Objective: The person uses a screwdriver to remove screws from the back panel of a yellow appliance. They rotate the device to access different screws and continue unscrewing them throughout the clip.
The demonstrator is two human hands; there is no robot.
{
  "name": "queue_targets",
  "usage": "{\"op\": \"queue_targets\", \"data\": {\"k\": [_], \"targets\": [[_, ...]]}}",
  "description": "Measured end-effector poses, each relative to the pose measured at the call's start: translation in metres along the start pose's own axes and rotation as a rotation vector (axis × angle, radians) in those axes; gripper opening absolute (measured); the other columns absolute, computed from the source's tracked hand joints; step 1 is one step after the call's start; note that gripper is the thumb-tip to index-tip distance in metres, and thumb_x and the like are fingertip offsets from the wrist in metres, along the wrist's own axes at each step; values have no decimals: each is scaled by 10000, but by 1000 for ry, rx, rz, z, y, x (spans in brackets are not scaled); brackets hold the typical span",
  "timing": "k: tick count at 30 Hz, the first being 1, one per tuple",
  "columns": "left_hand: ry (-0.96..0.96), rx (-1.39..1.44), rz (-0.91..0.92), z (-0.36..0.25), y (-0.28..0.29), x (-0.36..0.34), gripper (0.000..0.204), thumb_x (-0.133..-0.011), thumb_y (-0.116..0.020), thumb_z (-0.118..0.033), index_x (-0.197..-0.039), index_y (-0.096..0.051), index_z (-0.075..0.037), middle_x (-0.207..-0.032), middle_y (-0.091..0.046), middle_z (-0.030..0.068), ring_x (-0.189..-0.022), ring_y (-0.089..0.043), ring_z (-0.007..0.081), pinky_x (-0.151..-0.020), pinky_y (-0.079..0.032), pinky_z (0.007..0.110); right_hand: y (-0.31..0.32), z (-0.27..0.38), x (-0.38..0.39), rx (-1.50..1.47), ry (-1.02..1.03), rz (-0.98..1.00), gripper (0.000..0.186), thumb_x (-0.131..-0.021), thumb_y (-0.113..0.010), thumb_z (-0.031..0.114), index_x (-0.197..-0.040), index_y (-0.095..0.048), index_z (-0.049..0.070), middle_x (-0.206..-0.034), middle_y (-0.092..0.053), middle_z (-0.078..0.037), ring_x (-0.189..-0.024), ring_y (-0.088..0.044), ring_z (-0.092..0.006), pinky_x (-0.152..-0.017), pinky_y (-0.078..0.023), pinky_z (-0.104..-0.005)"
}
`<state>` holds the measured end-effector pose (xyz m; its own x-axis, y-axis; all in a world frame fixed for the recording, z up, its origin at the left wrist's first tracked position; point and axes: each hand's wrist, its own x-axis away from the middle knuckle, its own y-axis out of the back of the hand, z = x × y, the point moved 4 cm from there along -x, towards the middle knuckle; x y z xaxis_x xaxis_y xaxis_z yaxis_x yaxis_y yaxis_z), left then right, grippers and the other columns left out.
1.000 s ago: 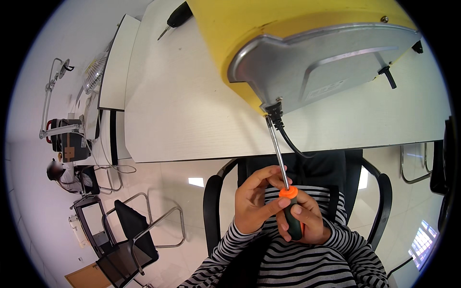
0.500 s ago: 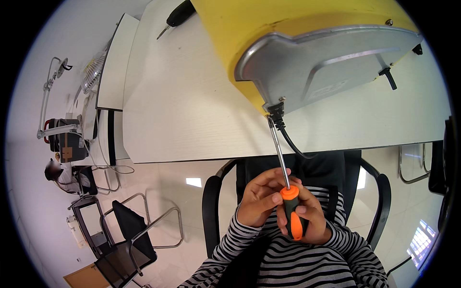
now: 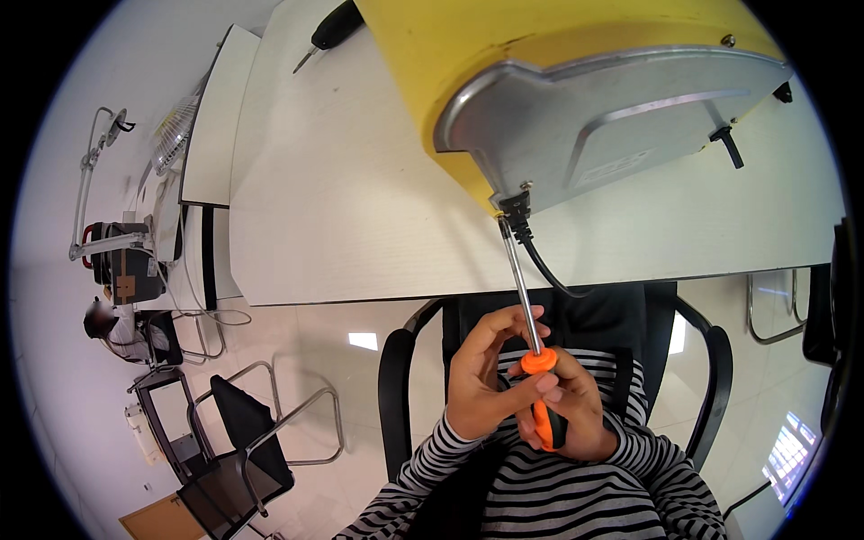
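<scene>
A long-shafted screwdriver (image 3: 522, 290) with an orange and black handle slants up from my lap toward the yellow machine (image 3: 409, 54) on the table. Its tip meets the machine's lower corner, beside a black power plug (image 3: 516, 208) in the silver metal panel (image 3: 558, 117); the exact contact point is too small to make out. My right hand (image 3: 583, 416) wraps around the handle. With its thumb across the handle and its fingers curled by the shaft, my left hand (image 3: 481, 382) grips it too, just below the orange collar.
A second, dark-handled screwdriver (image 3: 335, 27) lies at the table's far left. A black cord (image 3: 544, 267) hangs over the table (image 3: 333, 207) edge. A black leg (image 3: 728, 147) sticks out at the panel's right. A person sits far left, near a black chair (image 3: 241, 423).
The screwdriver handle has turned, its orange stripe now facing left. My left thumb has slid right across the handle, and the left fingers have moved up along the shaft.
</scene>
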<state>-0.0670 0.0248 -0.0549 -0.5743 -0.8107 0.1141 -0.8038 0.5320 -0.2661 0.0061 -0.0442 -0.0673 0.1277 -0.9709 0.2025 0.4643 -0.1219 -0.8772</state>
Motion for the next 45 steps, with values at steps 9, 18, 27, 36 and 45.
{"op": "queue_targets", "data": {"k": [9,18,27,36,45], "targets": [[60,135,-63,5,1,2,551,-661,-645,-71,-1128,-379,50,-874,-555,138,-952,-479,222,-817,-394,313,1,6,1,141,102,-63,233,-828,-414,94,-1041,-380,3,-651,-509,-91,-489,-463,-98,-458,-371,-181],[103,507,81,12,-3,0,494,-728,-572,-69,-1164,-368,44,-971,-541,173,-1008,-476,240,-891,-340,348,-4,4,-3,-121,-22,23,277,-805,-367,190,-982,-404,-20,-614,-498,-123,-452,-459,-137,-438,-384,-208],[1,587,181,10,-3,-3,498,-758,-518,-54,-1192,-297,49,-996,-517,226,-998,-490,270,-859,-378,341,-11,-3,1,-378,-296,208,258,-828,-359,244,-818,-419,-6,-501,-432,-99,-326,-391,-140,-314,-331,-223],[110,550,116,4,-5,1,473,-773,-507,-44,-1185,-292,47,-1005,-510,213,-972,-501,240,-821,-394,311,-5,0,0,82,-121,6,235,-831,-374,204,-864,-420,-24,-529,-455,-105,-362,-415,-131,-336,-353,-209],[-65,-243,-67,-10,2,1,477,-660,-618,11,-1091,-416,52,-871,-530,131,-881,-515,206,-787,-405,295,-4,4,0,210,2,-151,305,-841,-366,190,-1064,-379,-17,-631,-480,-57,-466,-422,-77,-433,-347,-173]]}}
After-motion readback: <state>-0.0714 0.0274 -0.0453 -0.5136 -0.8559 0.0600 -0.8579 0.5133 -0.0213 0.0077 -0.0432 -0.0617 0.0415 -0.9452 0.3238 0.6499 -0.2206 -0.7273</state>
